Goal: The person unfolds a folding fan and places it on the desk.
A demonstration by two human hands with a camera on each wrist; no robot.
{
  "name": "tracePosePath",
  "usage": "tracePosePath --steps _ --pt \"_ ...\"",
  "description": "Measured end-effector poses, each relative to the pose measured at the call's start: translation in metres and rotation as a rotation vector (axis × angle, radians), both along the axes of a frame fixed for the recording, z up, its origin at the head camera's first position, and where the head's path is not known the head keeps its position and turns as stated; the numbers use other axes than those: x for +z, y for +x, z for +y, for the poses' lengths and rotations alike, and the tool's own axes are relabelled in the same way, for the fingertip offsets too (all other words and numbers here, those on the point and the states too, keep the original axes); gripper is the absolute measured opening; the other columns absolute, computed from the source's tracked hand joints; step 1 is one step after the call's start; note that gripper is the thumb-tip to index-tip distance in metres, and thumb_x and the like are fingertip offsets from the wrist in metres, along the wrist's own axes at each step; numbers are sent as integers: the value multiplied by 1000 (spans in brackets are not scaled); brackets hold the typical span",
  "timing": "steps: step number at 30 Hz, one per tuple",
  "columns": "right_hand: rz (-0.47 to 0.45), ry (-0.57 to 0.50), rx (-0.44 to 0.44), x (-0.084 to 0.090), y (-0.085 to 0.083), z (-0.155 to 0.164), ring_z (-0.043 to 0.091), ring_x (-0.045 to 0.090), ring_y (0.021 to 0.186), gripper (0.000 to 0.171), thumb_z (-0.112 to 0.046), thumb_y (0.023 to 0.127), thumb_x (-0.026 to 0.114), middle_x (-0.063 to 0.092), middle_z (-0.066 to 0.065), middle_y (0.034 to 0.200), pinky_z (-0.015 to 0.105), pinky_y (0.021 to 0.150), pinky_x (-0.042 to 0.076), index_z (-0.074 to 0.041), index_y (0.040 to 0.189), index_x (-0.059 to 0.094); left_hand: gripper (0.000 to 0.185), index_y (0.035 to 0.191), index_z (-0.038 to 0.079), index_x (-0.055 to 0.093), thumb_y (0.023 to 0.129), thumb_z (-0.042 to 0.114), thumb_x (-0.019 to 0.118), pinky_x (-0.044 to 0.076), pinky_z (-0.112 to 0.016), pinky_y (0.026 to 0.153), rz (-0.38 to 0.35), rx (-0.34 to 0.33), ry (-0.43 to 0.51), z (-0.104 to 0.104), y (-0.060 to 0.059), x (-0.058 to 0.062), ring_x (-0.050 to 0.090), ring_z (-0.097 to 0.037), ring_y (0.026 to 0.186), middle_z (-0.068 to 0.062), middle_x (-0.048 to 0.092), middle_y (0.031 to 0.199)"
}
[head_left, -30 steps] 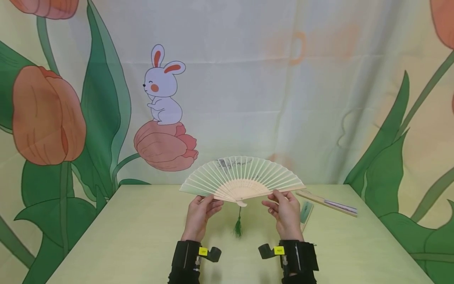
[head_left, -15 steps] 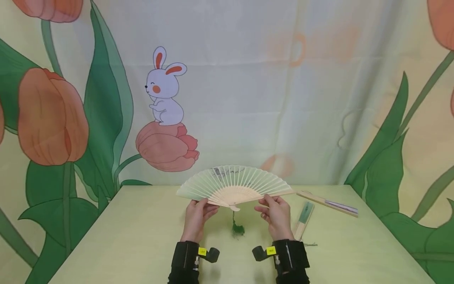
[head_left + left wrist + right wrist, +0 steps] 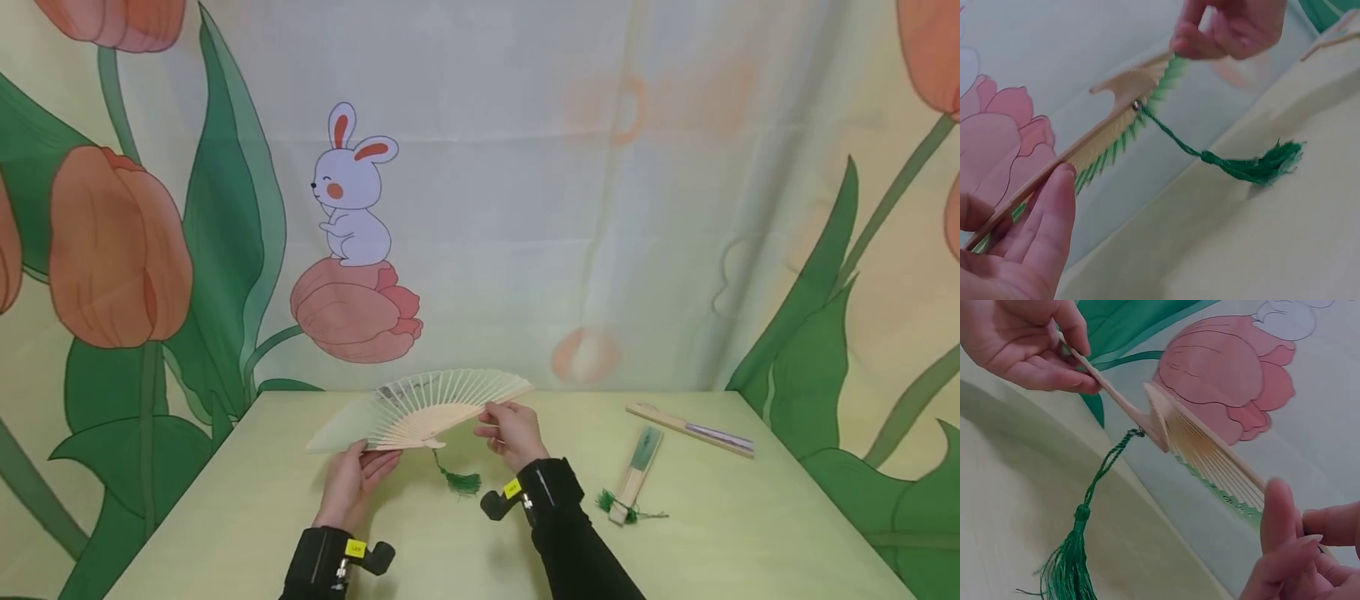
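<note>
A pale green folding fan (image 3: 420,404) with bamboo ribs is spread open above the table's far left-middle. My left hand (image 3: 358,469) pinches its left outer rib (image 3: 1054,175) and my right hand (image 3: 506,427) pinches the right outer rib (image 3: 1235,472). A dark green tassel (image 3: 461,481) hangs from the fan's pivot (image 3: 1137,105) and its tip lies on the table (image 3: 247,517). In the right wrist view the tassel (image 3: 1075,544) dangles below the pivot.
A shut green fan (image 3: 637,467) with a tassel lies to the right of my right arm. Another shut fan (image 3: 690,429) lies near the far right edge. A printed backdrop (image 3: 480,183) with a rabbit and tulips hangs behind the table.
Both hands have carried the open fan to the left and lower, tilting it flatter. The tassel now touches the table. The fan's spread looks narrower than before.
</note>
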State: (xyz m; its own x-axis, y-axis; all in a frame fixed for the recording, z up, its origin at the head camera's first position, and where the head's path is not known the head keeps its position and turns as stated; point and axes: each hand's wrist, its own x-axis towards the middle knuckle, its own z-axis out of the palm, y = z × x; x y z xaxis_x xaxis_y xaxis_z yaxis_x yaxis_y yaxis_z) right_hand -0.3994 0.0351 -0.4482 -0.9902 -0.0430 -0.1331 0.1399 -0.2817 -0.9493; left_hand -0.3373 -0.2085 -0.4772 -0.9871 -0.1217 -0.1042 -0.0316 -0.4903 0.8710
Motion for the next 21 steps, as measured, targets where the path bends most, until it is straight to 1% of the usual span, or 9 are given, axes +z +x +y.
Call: tracePosePath --steps 3,5,6,8,12,13,16,19,21 --pt "-13 17 54 -1 -7 -17 11 65 62 18 -14 98 60 66 6 84 17 49 42 4 102 59 48 149 -6 18 108 17 25 49 -34 97 -30 -20 70 -19 11 1 68 -21 101 -14 68 104" --pt "-16 31 83 0 -10 -29 11 65 61 17 -13 97 61 66 7 85 17 48 42 4 101 61 49 151 -3 13 108 16 23 47 -34 100 -45 -22 109 -30 20 2 67 -21 103 -13 67 104" --pt "-16 42 97 4 -8 -34 12 64 61 18 -13 97 60 66 9 86 17 49 42 4 101 61 49 152 -1 11 108 16 23 45 -34 101 -55 -20 134 -35 24 4 67 -21 103 -12 67 104" --pt "-17 63 114 3 -12 -48 12 64 60 18 -13 97 61 66 9 87 17 48 42 4 100 62 50 154 3 8 108 16 21 43 -34 103 -70 -15 178 -45 32 6 66 -21 106 -11 67 105" --pt "-32 95 168 -6 -17 -78 12 62 56 16 -13 97 61 64 7 82 17 47 41 3 100 62 50 155 13 3 108 18 18 38 -32 107 -100 6 272 -64 49 6 64 -20 109 -9 66 105" --pt "-38 102 181 -12 -20 -86 12 62 54 14 -13 96 62 62 6 79 17 46 41 1 98 63 50 155 14 2 108 19 17 38 -31 108 -111 9 285 -69 53 4 64 -19 109 -8 66 104" --pt "-38 142 226 -22 -19 -103 11 60 51 11 -11 96 61 60 4 74 17 44 39 -1 96 62 51 155 14 -5 107 20 14 37 -30 108 -137 32 280 -80 62 -4 65 -17 105 -7 66 101" --pt "-37 199 247 -30 -20 -115 12 59 50 10 -11 96 62 59 5 73 18 43 38 -2 96 64 53 155 14 -10 107 21 12 37 -31 108 -179 57 263 -85 66 -13 67 -16 98 -6 66 96" --pt "-36 234 261 -34 -23 -120 12 57 50 10 -12 96 63 60 5 74 19 43 39 -2 96 65 54 155 15 -13 108 23 12 37 -32 108 -201 75 286 -89 66 -19 68 -16 94 -6 66 92"
